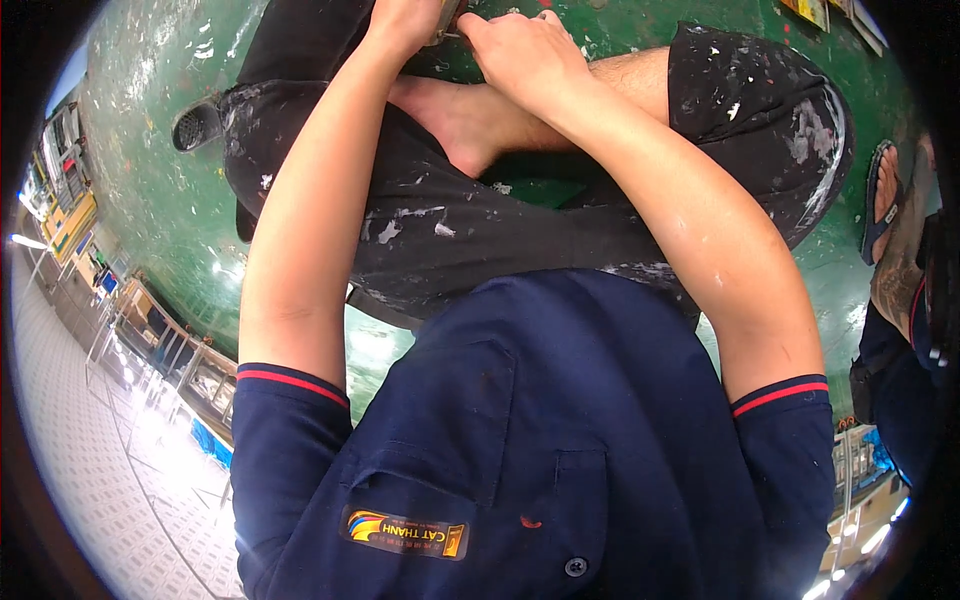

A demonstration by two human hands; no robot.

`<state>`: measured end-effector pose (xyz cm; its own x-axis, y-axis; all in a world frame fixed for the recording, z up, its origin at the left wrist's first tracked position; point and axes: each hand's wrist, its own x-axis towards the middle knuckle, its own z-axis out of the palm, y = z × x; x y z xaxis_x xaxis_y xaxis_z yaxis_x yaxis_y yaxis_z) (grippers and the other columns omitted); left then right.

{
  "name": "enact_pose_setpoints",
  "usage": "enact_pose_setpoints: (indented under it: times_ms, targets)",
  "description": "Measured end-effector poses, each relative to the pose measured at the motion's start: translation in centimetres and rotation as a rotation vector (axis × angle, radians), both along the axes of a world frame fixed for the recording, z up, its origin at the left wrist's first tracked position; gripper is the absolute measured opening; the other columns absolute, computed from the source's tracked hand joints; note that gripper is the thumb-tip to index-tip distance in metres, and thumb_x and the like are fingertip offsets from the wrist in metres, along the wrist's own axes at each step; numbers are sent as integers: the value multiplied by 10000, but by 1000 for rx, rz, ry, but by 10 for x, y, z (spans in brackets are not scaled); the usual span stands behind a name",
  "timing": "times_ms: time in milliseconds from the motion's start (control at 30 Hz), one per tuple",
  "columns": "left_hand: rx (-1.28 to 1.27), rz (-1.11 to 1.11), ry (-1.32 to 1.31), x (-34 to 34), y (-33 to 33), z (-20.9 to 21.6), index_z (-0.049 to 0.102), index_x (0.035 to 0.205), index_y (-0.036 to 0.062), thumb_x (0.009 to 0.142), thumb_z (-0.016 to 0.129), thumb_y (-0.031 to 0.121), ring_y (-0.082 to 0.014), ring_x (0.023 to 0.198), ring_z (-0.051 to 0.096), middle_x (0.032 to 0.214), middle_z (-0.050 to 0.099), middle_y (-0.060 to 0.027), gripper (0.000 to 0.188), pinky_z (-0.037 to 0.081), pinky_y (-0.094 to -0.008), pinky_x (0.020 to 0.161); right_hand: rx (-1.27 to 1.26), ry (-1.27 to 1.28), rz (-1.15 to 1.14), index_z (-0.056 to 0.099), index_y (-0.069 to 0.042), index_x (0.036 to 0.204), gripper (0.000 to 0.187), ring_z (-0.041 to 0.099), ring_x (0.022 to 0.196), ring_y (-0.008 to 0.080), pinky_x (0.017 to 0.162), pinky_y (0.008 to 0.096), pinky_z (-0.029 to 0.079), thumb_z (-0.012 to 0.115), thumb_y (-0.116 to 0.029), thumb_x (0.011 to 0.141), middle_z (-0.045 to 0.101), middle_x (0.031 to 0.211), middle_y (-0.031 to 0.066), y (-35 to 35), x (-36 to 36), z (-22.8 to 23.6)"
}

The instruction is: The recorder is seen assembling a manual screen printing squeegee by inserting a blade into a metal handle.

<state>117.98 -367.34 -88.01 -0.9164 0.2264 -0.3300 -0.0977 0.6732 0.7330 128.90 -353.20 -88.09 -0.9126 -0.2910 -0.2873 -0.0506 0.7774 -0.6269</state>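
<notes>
At the top edge of the head view, my left hand (403, 22) is closed around a small brownish-grey piece (446, 18), mostly cut off by the frame, so its kind cannot be made out. Just right of it, my right hand (525, 55) has its fingers bent and pressed together close to that piece. Something thin and pale shows by its fingertips, too small to name. Below both hands lies my bare foot (465, 125), with my legs folded in paint-spattered black trousers (450, 220).
I sit on a green floor (160, 200) marked with paint spots. At the right, another person's sandalled foot (882, 200) is near my knee. Yellowish flat pieces (810, 12) lie at the upper right. A metal-framed rack (170, 350) stands far left.
</notes>
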Motion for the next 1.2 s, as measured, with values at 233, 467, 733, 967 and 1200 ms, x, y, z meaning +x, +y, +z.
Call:
enact_pose_setpoints:
  times_ms: [233,467,733,967,1200]
  targets:
    - [-46,-14,109,0,-4,-5,691,1135,-85,1106,353,568,-363,1014,688,1044,724,-284,737,505,-433,919,9,377,24,609,-29,962,326,335,487,77,413,246,277,407,-223,1131,435,673,-25,-3,-4,-13]
    - [-30,2,29,-3,-7,-8,681,1143,-93,1107,337,579,-407,1043,685,1063,714,-310,757,497,-448,939,-65,-15,-29,651,-92,1205,260,748,1005,373,975,512,530,479,-179,1030,771,1018,180,-12,-6,-9]
    - [-49,-8,-26,-1,2,-1,686,1100,-92,1112,315,566,-438,1032,674,1043,709,-320,756,488,-466,933,-1216,-1313,-584,609,-21,953,309,397,494,110,412,276,323,417,-206,1109,495,681,1,9,-41,-49]
    - [-38,-6,64,-3,-12,-5,700,1073,-78,1113,336,553,-402,1001,672,1020,717,-286,730,492,-442,922,-694,-837,-376,646,6,1163,252,671,625,256,559,418,544,501,-170,1056,641,722,109,7,-24,-5]
    - [89,13,-73,2,3,4,702,1082,-72,1116,369,525,-379,958,680,976,722,-266,684,503,-432,898,-401,-88,-103,767,-13,1117,312,748,900,413,824,489,597,592,-188,928,744,968,287,32,-27,16]
